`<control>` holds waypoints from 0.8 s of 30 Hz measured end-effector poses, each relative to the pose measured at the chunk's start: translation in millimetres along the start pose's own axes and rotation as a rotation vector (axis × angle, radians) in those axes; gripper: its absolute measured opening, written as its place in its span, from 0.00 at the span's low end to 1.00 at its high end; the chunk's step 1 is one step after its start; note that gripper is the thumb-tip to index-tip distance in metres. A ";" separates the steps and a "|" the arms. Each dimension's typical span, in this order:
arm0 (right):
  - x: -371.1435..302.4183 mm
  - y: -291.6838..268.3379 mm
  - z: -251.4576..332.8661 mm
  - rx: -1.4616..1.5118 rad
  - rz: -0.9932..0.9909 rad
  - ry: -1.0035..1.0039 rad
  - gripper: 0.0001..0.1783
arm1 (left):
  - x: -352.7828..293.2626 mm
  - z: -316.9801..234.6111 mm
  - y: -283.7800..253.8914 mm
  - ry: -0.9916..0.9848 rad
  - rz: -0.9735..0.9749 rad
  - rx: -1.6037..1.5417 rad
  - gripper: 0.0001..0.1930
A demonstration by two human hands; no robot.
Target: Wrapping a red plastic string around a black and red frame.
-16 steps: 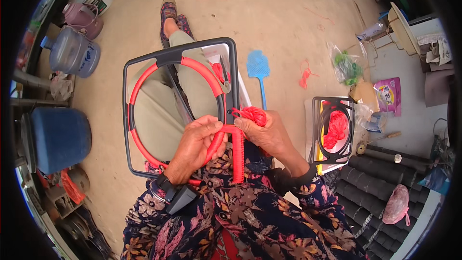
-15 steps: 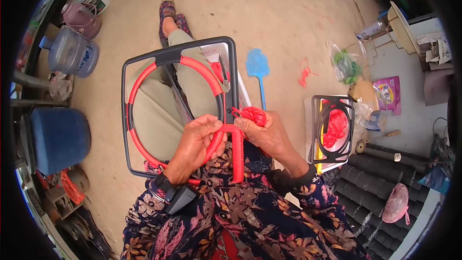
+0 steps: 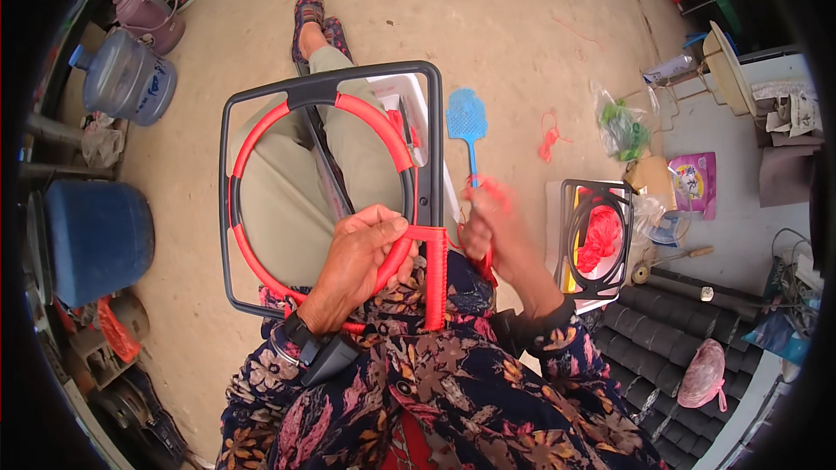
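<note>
On my lap rests a black rectangular frame [image 3: 228, 235] with a round inner ring [image 3: 376, 122] partly wrapped in red cord; bare black stretches show between the red ones. My left hand [image 3: 361, 252] is closed on the ring's lower right side, thumb pressed on the cord. A tight red wrapping [image 3: 435, 283] also covers the lower right part of the outer frame, and a red band bridges from it to the ring. Right of the frame, my right hand [image 3: 495, 235] is smeared by motion but closed round a bundle of red cord [image 3: 493, 198], apart from the frame.
Beyond my right hand lies a blue fly swatter [image 3: 467, 115]. A white box [image 3: 557, 209] to the right holds red cord and another black frame [image 3: 568, 244]. A water jug [image 3: 131, 83] and a blue barrel [image 3: 100, 239] stand left. Red cord scraps [image 3: 549, 141] lie on the floor.
My right hand has moved away from the frame to the right, taking the red cord bundle along. My left hand keeps its grip on the ring.
</note>
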State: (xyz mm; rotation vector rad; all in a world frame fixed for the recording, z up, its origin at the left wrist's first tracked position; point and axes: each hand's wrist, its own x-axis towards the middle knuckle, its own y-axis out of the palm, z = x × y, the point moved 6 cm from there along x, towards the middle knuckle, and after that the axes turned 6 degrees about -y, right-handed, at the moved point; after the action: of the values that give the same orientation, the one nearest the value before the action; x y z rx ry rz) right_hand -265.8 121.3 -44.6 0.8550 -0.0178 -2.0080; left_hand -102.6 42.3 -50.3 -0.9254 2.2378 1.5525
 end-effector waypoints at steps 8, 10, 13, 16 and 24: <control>40.9 1.9 -14.1 0.065 0.093 -0.120 0.18 | -2.5 -0.9 2.9 -0.001 0.063 -0.038 0.07; 15.0 35.5 -0.8 -0.249 0.142 -0.278 0.26 | -4.7 -1.7 1.5 -0.009 0.046 -0.044 0.07; 12.7 34.8 -9.5 -0.240 0.342 -0.232 0.27 | -5.1 -1.9 2.2 0.019 0.098 -0.050 0.08; 22.3 17.2 -17.2 -0.349 0.273 -0.268 0.23 | -5.0 -3.3 3.8 0.024 0.121 -0.045 0.08; 25.2 36.6 17.1 -0.177 0.163 -0.253 0.16 | -8.3 -3.8 4.4 0.020 0.131 -0.048 0.08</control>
State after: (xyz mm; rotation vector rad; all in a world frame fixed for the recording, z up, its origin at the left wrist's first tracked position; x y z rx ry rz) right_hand -256.6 75.9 -33.6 0.4696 -0.0504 -1.9191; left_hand -98.6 42.7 -41.1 -0.8254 2.3268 1.6666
